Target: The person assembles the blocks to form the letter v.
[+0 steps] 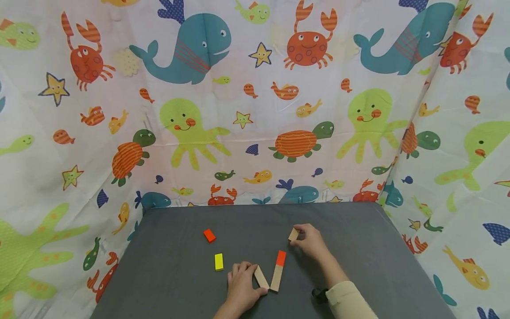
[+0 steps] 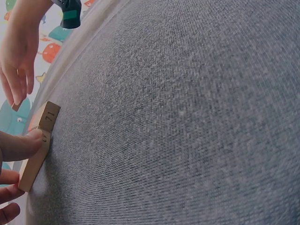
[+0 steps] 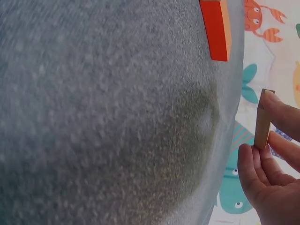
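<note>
My left hand (image 1: 242,285) pinches a plain wooden block (image 1: 261,278) by its ends, thumb at the near one and fingers at the far one. That block slants on the grey cloth, its near end meeting a second wooden block (image 1: 276,279) marked "71" in the left wrist view. A red-orange block (image 1: 280,258) continues the second one at its far end, forming a V with the slanting piece. Farther back, my right hand (image 1: 312,241) holds another wooden block (image 3: 263,119) between thumb and fingers, raised off the cloth in the right wrist view.
Left of my left hand lies a yellow block (image 1: 218,262), with another red-orange block (image 1: 209,235) behind it. The grey-covered table (image 1: 167,266) ends at a hanging curtain (image 1: 247,146) printed with sea animals. A dark strap (image 1: 320,295) circles my right wrist.
</note>
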`<state>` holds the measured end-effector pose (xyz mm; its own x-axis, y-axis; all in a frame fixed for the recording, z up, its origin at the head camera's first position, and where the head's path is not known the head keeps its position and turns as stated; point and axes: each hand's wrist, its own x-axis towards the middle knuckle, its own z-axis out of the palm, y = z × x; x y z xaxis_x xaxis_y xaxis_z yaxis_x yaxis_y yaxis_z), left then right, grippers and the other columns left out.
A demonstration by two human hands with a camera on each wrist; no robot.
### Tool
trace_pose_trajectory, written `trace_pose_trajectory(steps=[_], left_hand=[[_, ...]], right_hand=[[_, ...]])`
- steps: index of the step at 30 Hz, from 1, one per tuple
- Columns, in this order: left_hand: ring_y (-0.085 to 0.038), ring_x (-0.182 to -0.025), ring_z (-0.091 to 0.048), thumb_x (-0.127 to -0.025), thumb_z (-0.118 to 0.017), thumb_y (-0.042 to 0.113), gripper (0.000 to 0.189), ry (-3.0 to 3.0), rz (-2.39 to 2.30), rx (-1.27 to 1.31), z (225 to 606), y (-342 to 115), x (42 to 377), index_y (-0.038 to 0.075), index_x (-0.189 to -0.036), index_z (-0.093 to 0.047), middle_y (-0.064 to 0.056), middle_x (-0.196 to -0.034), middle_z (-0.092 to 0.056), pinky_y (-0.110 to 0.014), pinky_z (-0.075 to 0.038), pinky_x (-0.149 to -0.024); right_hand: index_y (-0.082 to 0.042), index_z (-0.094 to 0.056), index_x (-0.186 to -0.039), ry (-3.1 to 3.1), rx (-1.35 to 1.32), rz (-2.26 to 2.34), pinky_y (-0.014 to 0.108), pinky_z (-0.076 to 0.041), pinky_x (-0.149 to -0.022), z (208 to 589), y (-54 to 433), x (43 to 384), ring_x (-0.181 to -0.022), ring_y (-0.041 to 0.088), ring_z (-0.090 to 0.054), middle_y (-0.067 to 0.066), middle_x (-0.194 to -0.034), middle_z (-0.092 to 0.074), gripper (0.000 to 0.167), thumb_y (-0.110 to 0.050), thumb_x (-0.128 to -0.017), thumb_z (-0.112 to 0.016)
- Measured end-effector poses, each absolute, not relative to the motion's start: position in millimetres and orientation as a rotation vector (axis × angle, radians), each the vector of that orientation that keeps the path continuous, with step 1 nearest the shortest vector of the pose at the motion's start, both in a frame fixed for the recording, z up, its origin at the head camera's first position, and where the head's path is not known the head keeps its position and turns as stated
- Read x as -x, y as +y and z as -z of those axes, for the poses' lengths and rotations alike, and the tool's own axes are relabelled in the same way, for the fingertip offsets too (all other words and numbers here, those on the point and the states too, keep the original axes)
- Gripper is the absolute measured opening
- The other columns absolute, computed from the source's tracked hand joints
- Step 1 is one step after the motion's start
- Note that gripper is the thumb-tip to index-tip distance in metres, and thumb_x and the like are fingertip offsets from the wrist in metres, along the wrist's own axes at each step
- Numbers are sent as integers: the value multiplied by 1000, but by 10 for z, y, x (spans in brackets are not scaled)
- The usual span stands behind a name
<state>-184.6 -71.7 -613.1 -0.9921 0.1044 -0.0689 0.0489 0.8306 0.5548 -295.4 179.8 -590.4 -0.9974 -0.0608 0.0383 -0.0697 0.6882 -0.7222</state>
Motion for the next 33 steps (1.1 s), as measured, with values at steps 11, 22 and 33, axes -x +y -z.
trace_pose_trajectory(steps=[11, 22, 33], left_hand=[[-25, -104, -43, -65, -94, 39, 71, 2949, -881, -111, 6175, -737, 1828, 8, -125, -69, -4, -117, -56, -54, -36, -89], [-25, -104, -43, -66, -93, 41, 71, 2939, -869, -114, 6167, -741, 1842, 9, -125, -69, -4, -118, -56, -53, -36, -87], [-25, -105, -44, -66, -94, 41, 72, 2948, -865, -123, 6153, -720, 1833, 9, -125, -69, -3, -118, -57, -50, -36, -86]], right_hand=[[-3, -69, -125, -2860, -169, -1205, 50, -51, -93, 5963, 1672, 2930, -105, 29, -62, 13, -117, -65, 54, -12, -76, -88], [-2, -68, -127, -2883, -220, -1204, 51, -50, -94, 5971, 1571, 2918, -106, 30, -62, 14, -120, -64, 54, -9, -76, -87], [-4, -69, -126, -2950, -207, -1229, 53, -48, -98, 6002, 1571, 2896, -109, 31, -61, 13, -121, -64, 53, -11, -77, -88]])
